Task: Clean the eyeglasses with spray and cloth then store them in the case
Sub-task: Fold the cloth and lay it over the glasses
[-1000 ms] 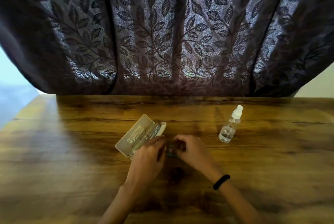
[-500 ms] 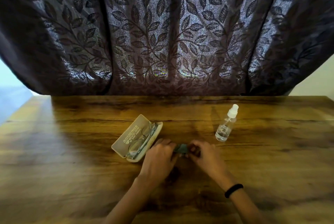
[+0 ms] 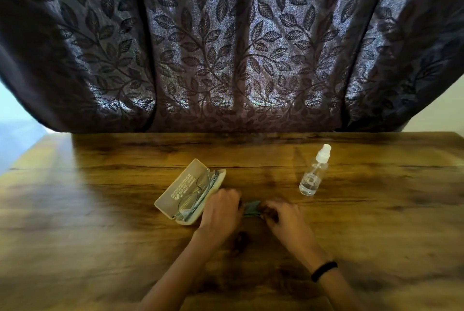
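Observation:
An open beige case (image 3: 175, 191) lies left of centre on the wooden table, and the thin-framed eyeglasses (image 3: 194, 195) rest folded inside it. A small teal cloth (image 3: 251, 208) is stretched between my two hands just right of the case. My left hand (image 3: 221, 212) pinches its left end, close beside the case's near corner. My right hand (image 3: 285, 217) pinches its right end; most of the cloth is hidden by my fingers. A clear spray bottle (image 3: 313, 172) with a white cap stands upright to the right, apart from both hands.
A dark leaf-patterned curtain (image 3: 226, 47) hangs right behind the table's far edge (image 3: 226, 135). The table's left edge slants away at the far left. A black band (image 3: 324, 270) sits on my right wrist.
My hands have drawn apart a little, showing more of the teal cloth between them. The case, glasses and bottle have stayed in place; the view has shifted slightly.

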